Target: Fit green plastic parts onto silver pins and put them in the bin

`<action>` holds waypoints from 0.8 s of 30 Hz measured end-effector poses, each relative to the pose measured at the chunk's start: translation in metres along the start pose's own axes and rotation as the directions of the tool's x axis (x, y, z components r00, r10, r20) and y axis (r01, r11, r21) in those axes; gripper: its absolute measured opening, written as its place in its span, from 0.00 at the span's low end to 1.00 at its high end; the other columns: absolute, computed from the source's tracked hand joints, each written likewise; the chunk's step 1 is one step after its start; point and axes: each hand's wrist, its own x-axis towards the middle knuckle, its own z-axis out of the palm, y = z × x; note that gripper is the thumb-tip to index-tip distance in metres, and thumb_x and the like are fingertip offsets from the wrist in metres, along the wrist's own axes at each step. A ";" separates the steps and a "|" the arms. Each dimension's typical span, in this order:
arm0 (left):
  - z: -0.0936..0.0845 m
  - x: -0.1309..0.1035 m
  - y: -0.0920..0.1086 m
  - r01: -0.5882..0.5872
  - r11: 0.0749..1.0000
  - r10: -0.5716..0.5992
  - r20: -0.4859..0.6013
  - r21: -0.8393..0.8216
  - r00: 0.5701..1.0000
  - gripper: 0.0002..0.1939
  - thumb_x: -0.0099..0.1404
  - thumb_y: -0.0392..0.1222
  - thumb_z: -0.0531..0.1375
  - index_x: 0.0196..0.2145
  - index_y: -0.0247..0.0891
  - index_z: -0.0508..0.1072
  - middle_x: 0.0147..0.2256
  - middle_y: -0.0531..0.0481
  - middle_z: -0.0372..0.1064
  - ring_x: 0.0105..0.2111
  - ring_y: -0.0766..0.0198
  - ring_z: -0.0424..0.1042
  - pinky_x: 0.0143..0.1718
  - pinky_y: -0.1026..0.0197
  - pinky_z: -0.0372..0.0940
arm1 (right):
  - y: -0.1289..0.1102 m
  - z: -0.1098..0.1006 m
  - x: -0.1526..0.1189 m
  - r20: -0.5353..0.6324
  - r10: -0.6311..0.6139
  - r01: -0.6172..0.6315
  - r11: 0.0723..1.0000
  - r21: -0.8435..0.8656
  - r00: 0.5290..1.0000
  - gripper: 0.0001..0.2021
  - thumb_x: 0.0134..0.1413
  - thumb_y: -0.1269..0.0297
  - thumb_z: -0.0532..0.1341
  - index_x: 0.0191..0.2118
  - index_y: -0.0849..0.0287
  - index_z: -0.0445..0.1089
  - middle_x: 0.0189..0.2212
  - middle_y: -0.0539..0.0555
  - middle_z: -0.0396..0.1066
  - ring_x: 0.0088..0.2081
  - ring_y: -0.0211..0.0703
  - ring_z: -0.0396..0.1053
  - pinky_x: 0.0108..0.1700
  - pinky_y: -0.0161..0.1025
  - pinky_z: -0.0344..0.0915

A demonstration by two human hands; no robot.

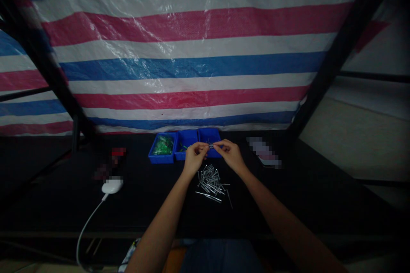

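My left hand (194,158) and my right hand (229,155) meet fingertip to fingertip in front of the right blue bin (209,133). Both are closed in a pinch, and whatever they pinch is too small and dark to name. Small silvery pieces show just behind the fingertips, by that bin. Below my hands, a loose pile of long, thin metal screws or nails (210,182) lies on the black table (153,204). The middle blue bin (186,136), partly covered by my left hand, has a few green pieces in it.
A left blue bin (153,158) holds a heap of green pieces. Further left are a white device (110,186) with a cable and a red item (118,152). A blurred phone-like object (264,152) lies right. Striped sheeting (192,66) hangs behind, between dark frame posts.
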 end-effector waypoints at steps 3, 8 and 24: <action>0.001 0.000 0.000 -0.003 1.000 0.002 0.005 0.007 1.000 0.15 0.52 0.47 0.62 0.31 0.31 0.71 0.23 0.51 0.65 0.21 0.71 0.64 0.19 0.69 0.61 | 0.002 0.001 0.000 0.005 0.021 -0.021 0.999 0.028 1.000 0.13 0.46 0.56 0.60 0.31 0.61 0.73 0.27 0.54 0.69 0.21 0.34 0.60 0.23 0.33 0.57; 0.002 -0.001 0.001 -0.014 1.000 0.014 0.017 0.007 1.000 0.15 0.52 0.47 0.61 0.31 0.31 0.70 0.24 0.51 0.65 0.21 0.71 0.64 0.19 0.69 0.61 | 0.004 0.002 0.000 0.024 0.052 -0.053 0.997 0.051 0.998 0.13 0.46 0.56 0.60 0.32 0.61 0.73 0.29 0.55 0.70 0.21 0.35 0.61 0.23 0.33 0.57; 0.000 0.000 0.001 0.037 0.999 -0.037 -0.005 -0.028 0.999 0.17 0.52 0.51 0.60 0.30 0.31 0.70 0.21 0.53 0.64 0.16 0.74 0.60 0.16 0.70 0.58 | -0.011 0.007 -0.006 0.183 0.044 -0.052 0.998 0.040 0.982 0.11 0.45 0.58 0.61 0.28 0.62 0.72 0.23 0.53 0.71 0.21 0.36 0.62 0.24 0.33 0.57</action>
